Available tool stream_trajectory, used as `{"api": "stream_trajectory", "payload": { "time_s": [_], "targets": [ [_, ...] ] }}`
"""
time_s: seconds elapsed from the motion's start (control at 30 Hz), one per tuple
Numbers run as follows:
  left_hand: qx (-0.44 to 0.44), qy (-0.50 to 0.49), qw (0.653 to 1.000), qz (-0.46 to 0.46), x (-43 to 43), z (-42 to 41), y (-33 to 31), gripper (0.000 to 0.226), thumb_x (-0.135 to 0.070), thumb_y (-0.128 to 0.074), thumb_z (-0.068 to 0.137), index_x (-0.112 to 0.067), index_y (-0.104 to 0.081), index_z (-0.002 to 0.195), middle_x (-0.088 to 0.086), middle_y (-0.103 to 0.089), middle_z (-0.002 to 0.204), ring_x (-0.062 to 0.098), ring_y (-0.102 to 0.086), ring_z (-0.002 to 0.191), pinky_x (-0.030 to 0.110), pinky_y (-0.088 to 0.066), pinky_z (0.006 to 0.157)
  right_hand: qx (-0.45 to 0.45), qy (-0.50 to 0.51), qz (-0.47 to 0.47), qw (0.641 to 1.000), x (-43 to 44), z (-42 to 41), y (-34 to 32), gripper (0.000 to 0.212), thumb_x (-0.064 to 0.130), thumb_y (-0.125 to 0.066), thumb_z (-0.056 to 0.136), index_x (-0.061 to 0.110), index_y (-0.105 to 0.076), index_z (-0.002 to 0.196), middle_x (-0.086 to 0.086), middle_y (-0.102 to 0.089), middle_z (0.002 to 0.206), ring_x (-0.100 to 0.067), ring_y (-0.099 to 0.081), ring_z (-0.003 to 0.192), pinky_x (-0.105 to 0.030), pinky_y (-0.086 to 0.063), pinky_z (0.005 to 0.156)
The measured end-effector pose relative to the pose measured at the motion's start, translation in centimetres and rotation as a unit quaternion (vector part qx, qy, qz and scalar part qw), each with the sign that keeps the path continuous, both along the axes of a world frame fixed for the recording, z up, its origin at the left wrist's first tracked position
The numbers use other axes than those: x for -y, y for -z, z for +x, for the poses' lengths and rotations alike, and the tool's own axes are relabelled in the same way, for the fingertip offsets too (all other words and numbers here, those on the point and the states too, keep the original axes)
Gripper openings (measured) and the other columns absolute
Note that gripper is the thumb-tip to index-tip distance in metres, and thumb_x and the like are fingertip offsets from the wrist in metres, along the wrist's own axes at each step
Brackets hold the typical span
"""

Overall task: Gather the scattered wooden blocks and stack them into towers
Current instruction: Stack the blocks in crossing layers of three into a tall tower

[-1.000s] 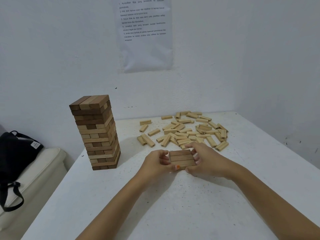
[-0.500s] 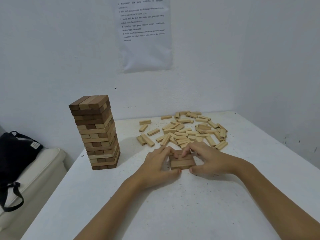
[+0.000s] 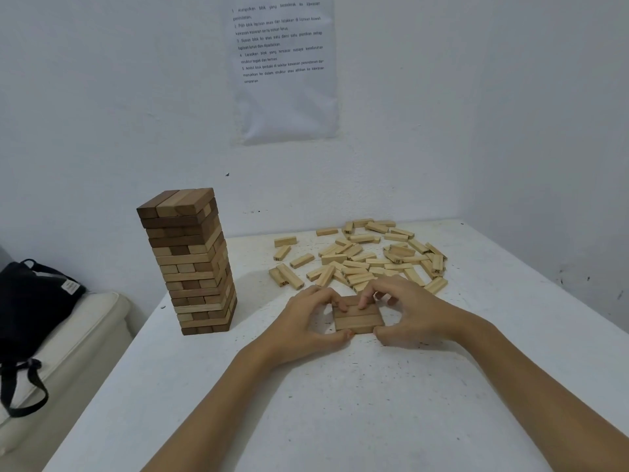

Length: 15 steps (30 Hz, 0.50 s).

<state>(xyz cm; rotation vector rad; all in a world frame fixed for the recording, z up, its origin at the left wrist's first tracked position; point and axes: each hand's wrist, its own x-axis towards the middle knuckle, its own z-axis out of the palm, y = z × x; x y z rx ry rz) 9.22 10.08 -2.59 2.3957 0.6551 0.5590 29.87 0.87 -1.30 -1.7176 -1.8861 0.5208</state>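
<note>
On the bench [image 3: 204,386] our forearms angle inward; left hand [image 3: 306,323] and right hand [image 3: 417,311] grip the block layer [image 3: 359,321].

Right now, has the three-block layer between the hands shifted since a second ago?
No. The three-block layer lies at the same spacing to the right of the finished tower as before.

Notice [image 3: 286,97] top cropped, block layer [image 3: 358,320] partly covered
</note>
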Motion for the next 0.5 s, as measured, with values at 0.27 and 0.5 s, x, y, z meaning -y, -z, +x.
{"api": "stream_trajectory", "payload": {
  "time_s": [0.27,0.5],
  "targets": [
    [0.033,-0.008,0.999,0.001,0.0,-0.1,0.1,0.038,-0.05,-0.072,0.067,-0.033,-0.061,0.099,-0.012,-0.06,0.108,0.003,-0.052,0.106,0.011,-0.037,0.084,-0.007,0.001,0.039,0.999,0.2,-0.2,-0.3,0.036,0.015,-0.076,0.068,0.034,-0.063,0.095,0.024,-0.056,0.103,0.005,-0.045,0.102,-0.023,-0.045,0.087],
    [0.118,-0.035,0.992,-0.035,0.6,-0.1,-1.1,0.031,-0.038,-0.076,0.069,-0.03,-0.065,0.097,-0.018,-0.064,0.107,0.0,-0.053,0.11,0.021,-0.039,0.089,-0.109,-0.001,0.079,0.991,0.5,0.1,-1.4,0.032,0.035,-0.07,0.058,0.04,-0.067,0.09,0.023,-0.061,0.098,-0.003,-0.054,0.096,-0.021,-0.046,0.084]
  ]
}}
